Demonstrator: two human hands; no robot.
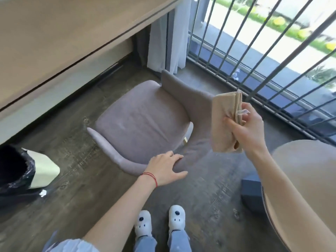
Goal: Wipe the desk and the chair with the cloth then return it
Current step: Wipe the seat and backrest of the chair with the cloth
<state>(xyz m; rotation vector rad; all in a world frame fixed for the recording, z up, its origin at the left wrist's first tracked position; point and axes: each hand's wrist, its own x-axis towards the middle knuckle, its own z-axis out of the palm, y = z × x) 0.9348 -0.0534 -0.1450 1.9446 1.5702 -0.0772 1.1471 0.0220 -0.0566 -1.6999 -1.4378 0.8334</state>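
A grey-pink upholstered chair (143,122) stands on the floor below me, its curved backrest nearest me. My left hand (166,169) rests flat on top of that backrest, fingers spread. My right hand (245,131) is raised to the right of the chair and grips a folded beige cloth (224,122), held up in the air away from any surface. The light wooden desk (60,33) fills the upper left, its edge running diagonally above the chair.
A white bin with a black liner (16,170) stands at the left. A round beige table (305,188) and a blue box (251,195) are at the right. Grey window bars (254,57) and white curtains (167,40) lie beyond the chair. My white shoes (160,220) are below.
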